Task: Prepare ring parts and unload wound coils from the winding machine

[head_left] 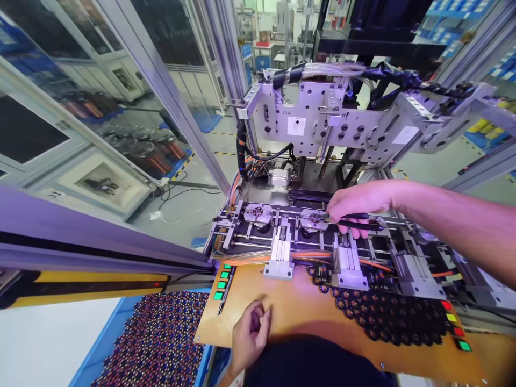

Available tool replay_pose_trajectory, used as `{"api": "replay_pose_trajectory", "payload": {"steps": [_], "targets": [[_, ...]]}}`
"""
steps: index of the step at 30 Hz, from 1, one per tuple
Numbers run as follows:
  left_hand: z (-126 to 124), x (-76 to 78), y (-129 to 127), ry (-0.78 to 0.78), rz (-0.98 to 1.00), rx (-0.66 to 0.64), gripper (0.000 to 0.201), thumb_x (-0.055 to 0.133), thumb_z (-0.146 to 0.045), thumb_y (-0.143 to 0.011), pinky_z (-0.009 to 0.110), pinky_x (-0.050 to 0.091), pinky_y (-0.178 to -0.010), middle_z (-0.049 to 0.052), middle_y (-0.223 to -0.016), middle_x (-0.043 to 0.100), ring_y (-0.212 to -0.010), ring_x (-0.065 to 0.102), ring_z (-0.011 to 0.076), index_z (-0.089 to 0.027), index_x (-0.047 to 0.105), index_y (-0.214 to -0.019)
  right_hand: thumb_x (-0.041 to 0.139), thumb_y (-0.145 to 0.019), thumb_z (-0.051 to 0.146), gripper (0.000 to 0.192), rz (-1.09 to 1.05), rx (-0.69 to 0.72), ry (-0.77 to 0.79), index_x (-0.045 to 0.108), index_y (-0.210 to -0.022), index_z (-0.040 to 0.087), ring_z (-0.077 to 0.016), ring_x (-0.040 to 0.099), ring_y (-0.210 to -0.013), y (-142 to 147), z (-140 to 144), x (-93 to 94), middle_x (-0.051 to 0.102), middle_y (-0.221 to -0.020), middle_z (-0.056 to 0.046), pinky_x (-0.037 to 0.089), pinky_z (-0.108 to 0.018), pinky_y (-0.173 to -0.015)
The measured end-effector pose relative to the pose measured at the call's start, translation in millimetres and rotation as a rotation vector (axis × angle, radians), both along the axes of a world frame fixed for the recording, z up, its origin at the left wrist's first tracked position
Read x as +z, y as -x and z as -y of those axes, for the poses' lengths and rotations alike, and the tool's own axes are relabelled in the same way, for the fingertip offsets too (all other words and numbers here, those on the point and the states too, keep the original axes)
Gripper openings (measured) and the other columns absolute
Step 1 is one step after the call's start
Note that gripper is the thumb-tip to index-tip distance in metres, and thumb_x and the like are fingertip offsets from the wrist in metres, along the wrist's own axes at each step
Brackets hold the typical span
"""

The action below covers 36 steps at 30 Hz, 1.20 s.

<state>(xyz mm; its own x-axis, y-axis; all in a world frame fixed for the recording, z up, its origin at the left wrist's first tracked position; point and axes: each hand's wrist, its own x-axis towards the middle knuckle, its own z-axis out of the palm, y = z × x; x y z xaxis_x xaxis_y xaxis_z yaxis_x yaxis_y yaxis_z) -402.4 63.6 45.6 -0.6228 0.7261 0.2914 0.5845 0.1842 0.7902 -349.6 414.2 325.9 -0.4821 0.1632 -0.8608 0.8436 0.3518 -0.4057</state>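
Black-handled tool [368,226]: in right hand [352,205], fingers closed around it.
Fixture [308,221]: just left of those fingertips.
Left hand [249,334]: fingers loosely curled, narrow gap at thumb, board [296,309] beneath them.

Beyond a silver aluminium-profile post [169,97], a white metal machine cabinet [68,191] stands on the glossy grey floor [205,215], with dark cylindrical spools bearing copper-coloured windings [151,156] grouped behind it, yellow-and-black striped floor tape [184,166] beside them and a thin black cable [189,189] lying nearby. At lower left extends a long yellow bar with a black central strip [100,276]; in the background, a red box [263,43] rests on a table, and blue boxes with white labels [455,7] line shelving at upper right
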Motion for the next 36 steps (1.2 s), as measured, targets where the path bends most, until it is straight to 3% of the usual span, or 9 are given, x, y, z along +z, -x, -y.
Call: {"api": "replay_pose_trajectory", "payload": {"steps": [20, 27, 31, 36], "targets": [[0, -0.4, -1, 0.008, 0.077, 0.03, 0.026, 0.062, -0.029, -0.089, 0.015, 0.041, -0.045, -0.007, -0.061, 0.053, -0.043, 0.047, 0.0056, -0.015, 0.063, -0.111, 0.064, -0.078, 0.036, 0.027, 0.009, 0.015, 0.018, 0.057, -0.066, 0.013, -0.013, 0.058, -0.043, 2, 0, 1.1, 0.058, -0.059, -0.002, 0.052, -0.023, -0.04], [0, 0.9, 0, 0.01, 0.061, 0.015, 0.025, 0.062, -0.027, -0.088, 0.016, 0.041, -0.045, -0.006, -0.061, 0.053, -0.043, 0.047, 0.006, -0.015, 0.062, -0.11, 0.064, -0.072, 0.029, 0.017, -0.102, -0.023, 0.049, 0.058, -0.068, 0.014, -0.0115, 0.057, -0.045, -4, 5, -5.9, 0.058, -0.058, 0.0, 0.048, -0.02, -0.039], [-1, 5.3, 0, 0.01, 0.038, 0.028, 0.023, 0.061, -0.028, -0.088, 0.016, 0.043, -0.045, -0.006, -0.059, 0.053, -0.044, 0.05, 0.0069, -0.014, 0.063, -0.107, 0.063, -0.072, 0.028, 0.015, -0.381, 0.037, 0.145, 0.062, -0.074, 0.013, -0.0089, 0.056, -0.048, -19, 9, 11.4, 0.057, -0.056, 0.002, 0.047, -0.017, -0.046], [-2, 10.9, 1, 0.001, -0.003, 0.029, 0.023, 0.06, -0.033, -0.089, 0.017, 0.047, -0.044, -0.005, -0.058, 0.056, -0.043, 0.053, 0.0084, -0.014, 0.064, -0.103, 0.064, -0.072, 0.032, 0.019, -0.238, 0.047, 0.112, 0.064, -0.076, 0.014, -0.0087, 0.055, -0.046, -53, -14, 43.9, 0.062, -0.061, 0.001, 0.044, -0.016, -0.042]]}}
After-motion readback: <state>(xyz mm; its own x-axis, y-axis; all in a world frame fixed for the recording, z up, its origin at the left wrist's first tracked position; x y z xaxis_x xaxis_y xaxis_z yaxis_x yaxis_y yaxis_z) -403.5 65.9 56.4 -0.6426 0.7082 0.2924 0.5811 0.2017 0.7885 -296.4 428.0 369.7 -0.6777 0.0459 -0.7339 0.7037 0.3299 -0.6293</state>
